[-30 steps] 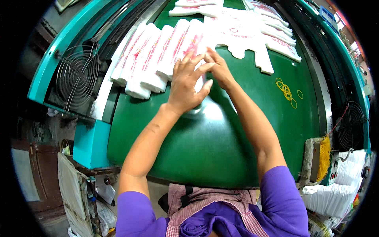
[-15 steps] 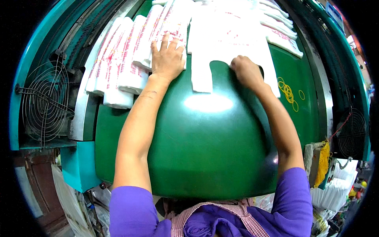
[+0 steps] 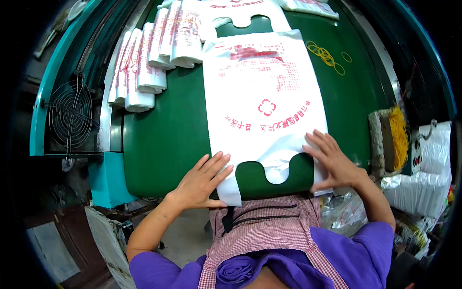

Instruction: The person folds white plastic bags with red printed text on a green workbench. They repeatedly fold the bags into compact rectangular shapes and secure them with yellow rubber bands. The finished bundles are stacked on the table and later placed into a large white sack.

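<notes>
A person in a purple top and pink checked apron stands at a green counter (image 3: 163,139), seen from above the head. Landmark: a stack of flat white vest-style plastic bags w/ red print (image 3: 264,101), lying in the middle of the counter, handle loops toward the person, its near end reaching the counter's front edge.

Left hand (image 3: 202,182) rests on the stack's near-left handle loop, at the counter's front edge. Fingers (image 3: 217,166) straight and spread, palm down, pressing flat; gripping nothing. Right hand (image 3: 334,161) rests on the near-right handle loop, fingers likewise spread flat, palm down, not closed on anything. Between the two hands, the U-shaped cutout of the bags shows green counter.

Beyond the stack, at the far side, another flat bag of the same kind (image 3: 243,9), partly out of view. Left of the stack and further back, a row of folded bag bundles (image 3: 149,53), white w/ red print, laid side by side, overlapping, running along the counter's left rim. Right of the stack's far end, a small scatter of yellow rubber bands (image 3: 327,54) on the green surface, apart from the bags.

Further left of the bundles, past the teal machine frame (image 3: 57,72), a round wire fan guard (image 3: 70,114). Right of the stack, off the counter's edge, a hank of yellow bands or cord (image 3: 399,135) hangs on a holder, w/ heaps of white plastic bags (image 3: 423,178) just beyond it.
</notes>
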